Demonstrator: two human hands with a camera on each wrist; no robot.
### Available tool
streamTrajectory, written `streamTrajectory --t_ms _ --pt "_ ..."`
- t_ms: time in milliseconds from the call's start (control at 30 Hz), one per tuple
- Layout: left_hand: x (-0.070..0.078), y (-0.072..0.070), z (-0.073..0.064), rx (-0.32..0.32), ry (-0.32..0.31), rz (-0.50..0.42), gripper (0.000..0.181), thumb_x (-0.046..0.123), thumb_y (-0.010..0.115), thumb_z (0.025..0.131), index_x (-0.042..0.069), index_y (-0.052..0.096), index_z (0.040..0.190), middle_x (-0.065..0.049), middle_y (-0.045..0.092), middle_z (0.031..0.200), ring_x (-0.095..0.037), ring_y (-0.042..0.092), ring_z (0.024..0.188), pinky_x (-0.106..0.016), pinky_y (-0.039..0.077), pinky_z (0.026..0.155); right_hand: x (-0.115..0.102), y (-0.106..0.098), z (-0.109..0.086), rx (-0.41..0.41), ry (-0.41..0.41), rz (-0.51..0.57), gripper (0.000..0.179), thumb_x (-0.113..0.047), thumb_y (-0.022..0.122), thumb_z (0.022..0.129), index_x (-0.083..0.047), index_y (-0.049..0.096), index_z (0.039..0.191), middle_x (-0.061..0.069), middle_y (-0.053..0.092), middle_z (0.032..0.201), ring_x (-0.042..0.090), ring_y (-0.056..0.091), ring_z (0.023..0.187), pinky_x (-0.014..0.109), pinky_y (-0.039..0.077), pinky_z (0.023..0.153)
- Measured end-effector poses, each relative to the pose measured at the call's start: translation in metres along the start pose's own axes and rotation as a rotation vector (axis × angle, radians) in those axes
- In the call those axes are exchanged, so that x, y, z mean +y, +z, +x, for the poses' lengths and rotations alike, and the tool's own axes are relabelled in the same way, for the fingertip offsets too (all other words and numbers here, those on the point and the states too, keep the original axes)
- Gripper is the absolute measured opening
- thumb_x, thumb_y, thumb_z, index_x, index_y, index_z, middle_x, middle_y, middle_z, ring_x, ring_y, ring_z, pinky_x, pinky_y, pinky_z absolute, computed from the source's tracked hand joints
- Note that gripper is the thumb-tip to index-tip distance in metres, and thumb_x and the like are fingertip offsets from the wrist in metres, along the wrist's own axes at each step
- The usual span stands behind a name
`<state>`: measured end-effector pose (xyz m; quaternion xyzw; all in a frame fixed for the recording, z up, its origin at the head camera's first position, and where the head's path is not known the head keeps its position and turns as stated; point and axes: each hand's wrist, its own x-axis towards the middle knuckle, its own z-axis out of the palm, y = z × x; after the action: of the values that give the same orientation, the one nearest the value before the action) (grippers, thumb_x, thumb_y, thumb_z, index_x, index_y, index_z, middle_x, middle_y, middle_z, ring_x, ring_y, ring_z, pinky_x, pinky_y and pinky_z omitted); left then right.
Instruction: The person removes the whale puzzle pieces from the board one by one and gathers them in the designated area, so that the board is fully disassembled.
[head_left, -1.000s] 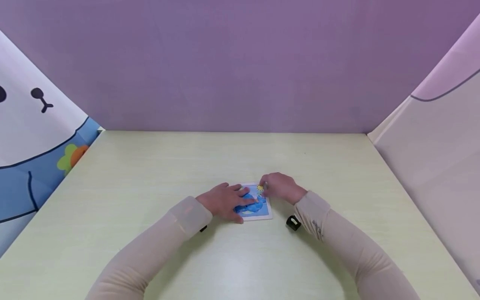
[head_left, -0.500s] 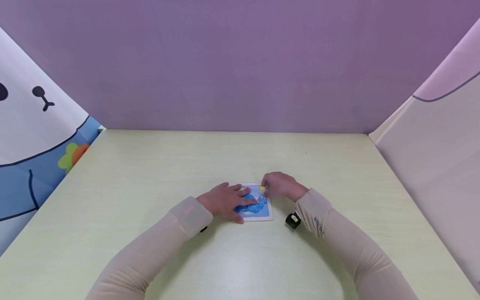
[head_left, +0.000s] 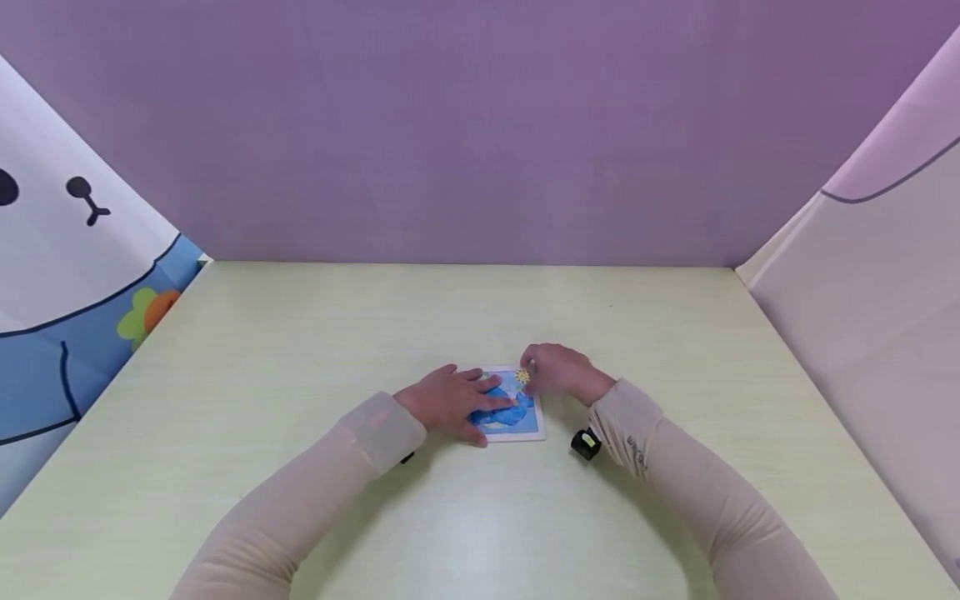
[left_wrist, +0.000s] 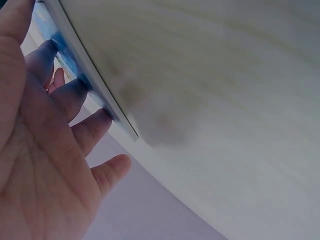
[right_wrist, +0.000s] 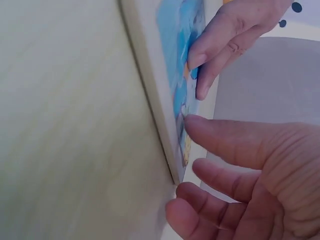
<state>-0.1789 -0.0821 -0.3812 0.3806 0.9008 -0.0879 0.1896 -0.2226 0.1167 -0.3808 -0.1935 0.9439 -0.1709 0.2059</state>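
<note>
A small jigsaw puzzle board (head_left: 517,437) with a white frame and a blue picture lies on the table. My left hand (head_left: 450,404) rests on its left part with fingers spread, hiding that part of the picture. At the upper right corner, my right hand (head_left: 561,372) has its fingers bent. In the right wrist view, the thumb and index finger of that hand (right_wrist: 240,170) pinch a puzzle piece (right_wrist: 181,142), which sits slightly raised beside the frame. A yellow sun (head_left: 522,377) shows next to these fingertips. The left wrist view shows the fingertips against the board's face (left_wrist: 70,55).
The pale table (head_left: 480,517) reaches back to a purple wall panel (head_left: 480,133). Printed side panels stand left (head_left: 67,267) and right (head_left: 862,317). A black wrist camera (head_left: 586,444) hangs under the right wrist.
Both hands keep nearly the same places. The right fingertips shift very slightly at the board's upper right corner; the left hand stays on the board.
</note>
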Motion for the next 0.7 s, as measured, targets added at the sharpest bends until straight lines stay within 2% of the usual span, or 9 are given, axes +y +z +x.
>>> streamTrajectory --t_ms 133,400,700 --pt "0.0001 0.0005 -0.0007 -0.005 -0.008 0.002 0.072 0.056 0.059 0.088 0.036 0.03 0.15 0.003 0.024 0.158 -0.027 0.024 0.143 -0.054 0.028 0.108 -0.0029 0.001 -0.0023 0.013 -0.001 -0.033 0.038 -0.019 0.073 0.083 -0.005 0.065 0.118 0.01 0.065 0.113 0.027 0.058 0.105 0.045 0.046 0.087" --pt "-0.0001 -0.0003 -0.0021 -0.01 -0.015 0.006 0.071 0.056 0.058 0.088 0.036 0.03 0.15 0.004 0.023 0.158 -0.026 0.022 0.143 -0.052 0.028 0.109 -0.0055 0.0014 -0.0038 0.023 0.001 -0.047 0.036 -0.019 0.073 0.084 -0.006 0.067 0.118 0.007 0.067 0.108 0.025 0.06 0.101 0.044 0.047 0.086" --pt "-0.0005 -0.0001 -0.002 -0.008 -0.006 -0.006 0.071 0.055 0.059 0.088 0.036 0.031 0.15 0.004 0.023 0.158 -0.025 0.023 0.143 -0.053 0.028 0.108 -0.005 0.0026 -0.0024 0.028 0.0 -0.015 0.034 -0.019 0.073 0.084 -0.003 0.067 0.113 0.009 0.068 0.107 0.024 0.06 0.098 0.043 0.047 0.086"
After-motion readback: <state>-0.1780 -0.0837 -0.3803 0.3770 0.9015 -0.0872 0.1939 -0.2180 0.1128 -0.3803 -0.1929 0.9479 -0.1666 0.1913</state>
